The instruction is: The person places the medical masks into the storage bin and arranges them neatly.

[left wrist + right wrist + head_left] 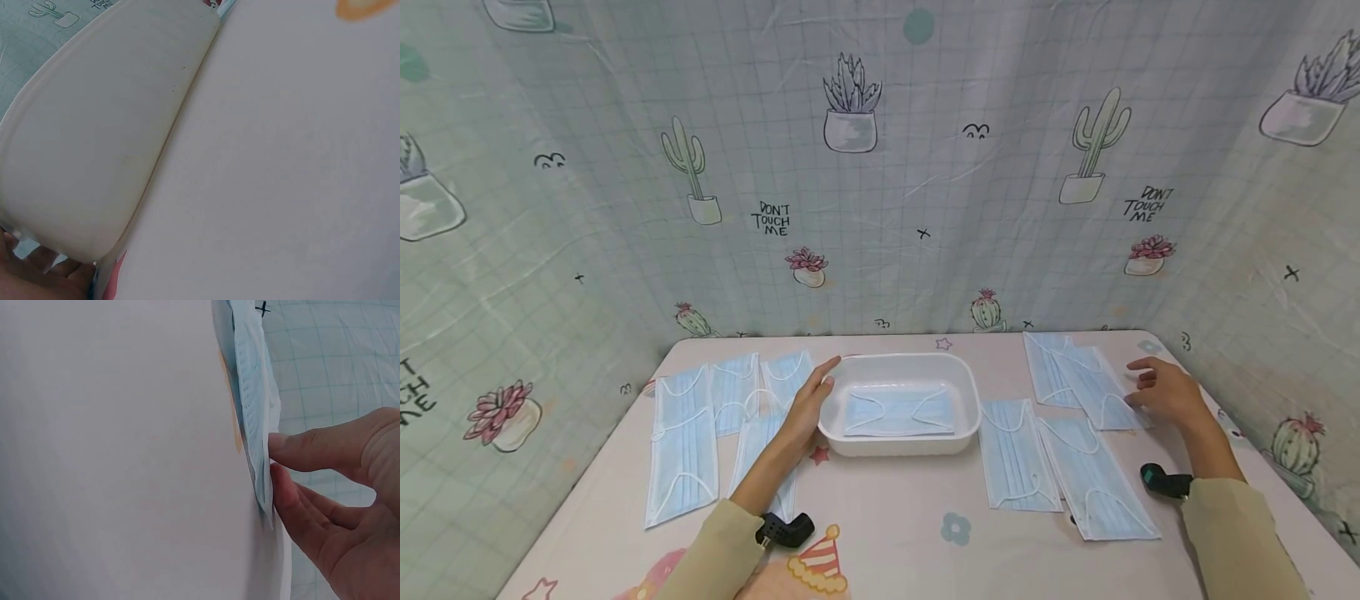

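The left hand (807, 408) rests, fingers relaxed, against the left end of a white plastic rectangular tray (898, 447). The right hand (1168, 393), palm lowered, fingers parted and unclenched, meets a pale-blue pleated face mask (1097, 388) right of the tray.

Nine visible masks (682, 446), one white tub (898, 447), two wrist cameras (786, 531)
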Tool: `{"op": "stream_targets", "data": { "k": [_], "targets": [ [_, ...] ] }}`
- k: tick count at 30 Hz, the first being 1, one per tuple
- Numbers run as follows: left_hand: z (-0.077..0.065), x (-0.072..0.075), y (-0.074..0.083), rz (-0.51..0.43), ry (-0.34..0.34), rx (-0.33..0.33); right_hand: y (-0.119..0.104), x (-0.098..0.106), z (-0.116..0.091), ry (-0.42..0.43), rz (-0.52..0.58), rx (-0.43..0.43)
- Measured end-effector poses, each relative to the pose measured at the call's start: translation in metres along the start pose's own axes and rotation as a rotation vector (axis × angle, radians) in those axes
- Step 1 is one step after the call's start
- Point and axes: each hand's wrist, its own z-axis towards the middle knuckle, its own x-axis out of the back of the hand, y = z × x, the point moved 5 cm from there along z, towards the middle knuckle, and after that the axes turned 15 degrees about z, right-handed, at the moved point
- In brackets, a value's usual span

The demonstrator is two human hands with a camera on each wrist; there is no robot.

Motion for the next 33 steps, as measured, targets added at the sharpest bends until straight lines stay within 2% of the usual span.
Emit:
{"op": "stream_targets", "data": {
  "k": [5, 15, 22, 33],
  "targets": [
    [-0.0007, 0.0, 0.0011, 0.001, -0.006, -0.002, 0.0016, 0.0007, -0.0001, 0.012, -0.009, -0.018],
    [-0.0003, 0.0003, 0.0002, 0.014, 0.016, 0.013, 0.0004, 0.0024, -0.0033, 0.02, 0.026, 0.022],
    [0.0006, 0.0, 0.0004, 0.026, 0.01, -0.008, 0.0017, 0.0038, -0.0008, 0.039, 0.045, 0.036],
    [0.0008, -0.0003, 0.0015, 0.007, 0.001, -0.017, 0.0024, 0.0031, -0.0035, -0.092, 0.101, 0.065]
  ]
}}
